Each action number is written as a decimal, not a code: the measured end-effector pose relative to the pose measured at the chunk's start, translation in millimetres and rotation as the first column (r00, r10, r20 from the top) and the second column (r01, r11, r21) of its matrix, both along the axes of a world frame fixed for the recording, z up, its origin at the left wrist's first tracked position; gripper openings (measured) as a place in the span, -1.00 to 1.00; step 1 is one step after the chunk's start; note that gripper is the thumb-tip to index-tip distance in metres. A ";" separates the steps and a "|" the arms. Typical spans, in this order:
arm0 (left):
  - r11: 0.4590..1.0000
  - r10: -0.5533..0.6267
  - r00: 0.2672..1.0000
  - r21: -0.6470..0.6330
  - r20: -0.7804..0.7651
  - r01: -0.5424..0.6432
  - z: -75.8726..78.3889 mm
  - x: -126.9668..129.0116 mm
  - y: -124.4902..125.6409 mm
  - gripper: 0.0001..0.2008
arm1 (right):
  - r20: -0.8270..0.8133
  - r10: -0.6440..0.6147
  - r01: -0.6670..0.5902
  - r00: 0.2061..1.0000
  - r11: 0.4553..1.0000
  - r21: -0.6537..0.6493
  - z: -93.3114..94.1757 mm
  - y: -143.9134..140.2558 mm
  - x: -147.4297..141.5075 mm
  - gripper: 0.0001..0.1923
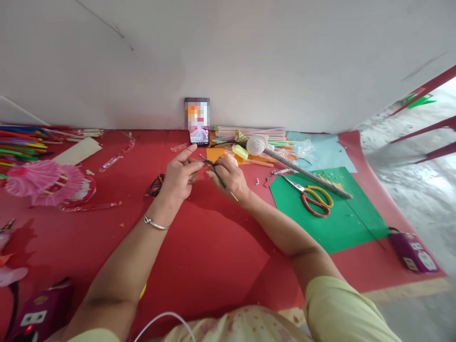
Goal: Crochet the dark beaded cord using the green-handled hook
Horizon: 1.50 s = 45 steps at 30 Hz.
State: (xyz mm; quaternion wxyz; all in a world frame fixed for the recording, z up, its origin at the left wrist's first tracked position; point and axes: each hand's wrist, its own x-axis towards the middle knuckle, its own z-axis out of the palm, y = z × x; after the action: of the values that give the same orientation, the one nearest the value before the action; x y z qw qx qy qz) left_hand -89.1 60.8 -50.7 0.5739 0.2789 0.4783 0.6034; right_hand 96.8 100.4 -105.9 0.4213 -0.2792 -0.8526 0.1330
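My left hand [180, 175] and my right hand [231, 178] meet over a red sheet [199, 247] on the floor. Together they pinch a thin green-wrapped stick [221, 182] with a small dark bit at its top end. The stick slants down to the right past my right palm. My left index finger points up and away. A silver bangle circles my left wrist. A coil of coloured bands [156, 185] lies just left of my left hand.
Red-and-yellow scissors [313, 195] lie on a green paper sheet [342, 218]. A phone [198, 122] leans on the wall. Pink paper fans [46, 183] and coloured straws [21, 145] are at the left. A white-headed stick [285, 161], purple power strips [413, 251] and a light blue sheet [327, 149] sit around.
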 end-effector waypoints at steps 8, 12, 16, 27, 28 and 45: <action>0.982 -0.148 0.988 -0.114 0.036 0.151 1.3 -18.7 3.7 -0.45 | 0.178 0.247 -0.272 0.952 0.953 0.131 11.6 28.4 22.0 -0.60; 0.993 -0.079 0.994 -0.098 -0.080 0.072 0.2 -20.3 4.1 -0.42 | 0.265 0.182 -0.230 0.947 0.959 0.165 24.9 23.1 24.6 -0.63; 0.996 -0.059 0.986 -0.072 -0.158 0.048 0.3 -19.1 4.3 -0.42 | 0.255 0.225 -0.266 0.940 0.954 0.137 37.7 15.6 26.1 -0.64; 0.988 -0.153 0.984 -0.002 -0.090 0.154 -0.6 -23.5 3.5 -0.51 | -0.261 0.369 -0.451 0.892 0.773 -0.446 50.9 13.1 32.5 -0.65; 0.986 -0.167 0.983 0.001 -0.071 0.167 -0.2 -23.6 3.2 -0.51 | -0.323 0.342 -0.468 0.882 0.711 -0.525 48.2 12.3 31.3 -0.63; 0.984 0.109 0.963 0.162 -0.247 -0.070 -7.4 7.0 0.4 -0.58 | -0.555 -0.151 -0.518 0.818 0.227 -0.825 21.8 -3.6 -8.5 -0.31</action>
State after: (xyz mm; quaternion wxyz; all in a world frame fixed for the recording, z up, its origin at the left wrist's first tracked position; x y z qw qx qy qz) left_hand -82.1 61.2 -58.1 0.4570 0.3750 0.5128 0.6225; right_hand 88.3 96.8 -84.1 0.3563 -0.3183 -0.4635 0.7463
